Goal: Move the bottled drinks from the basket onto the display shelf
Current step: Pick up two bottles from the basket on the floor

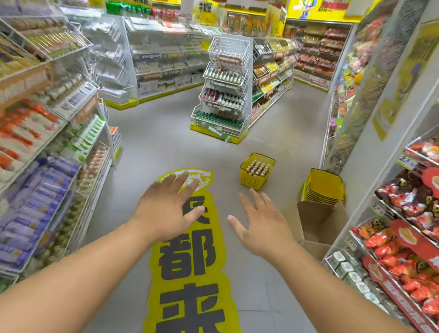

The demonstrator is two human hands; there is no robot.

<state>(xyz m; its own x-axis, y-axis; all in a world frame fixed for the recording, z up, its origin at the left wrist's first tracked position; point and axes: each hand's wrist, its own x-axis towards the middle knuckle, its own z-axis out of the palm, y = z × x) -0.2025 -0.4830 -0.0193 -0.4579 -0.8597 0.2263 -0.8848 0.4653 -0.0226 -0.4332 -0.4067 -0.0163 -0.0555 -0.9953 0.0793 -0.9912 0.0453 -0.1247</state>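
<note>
A yellow basket [251, 180] stands on the grey floor ahead, filled with several small bottled drinks [258, 169] with pale caps. Beyond it rises a white wire display shelf [224, 88] with tiers of small bottles. My left hand [168, 207] and my right hand [260, 226] are stretched out in front of me, palms down, fingers spread, holding nothing. Both hands are well short of the basket, which lies just beyond my right hand.
A stack of empty yellow baskets [323, 186] and an open cardboard box [314, 227] sit by the right shelving. Snack shelves line both sides of the aisle. A yellow floor sticker [192, 279] runs under my arms.
</note>
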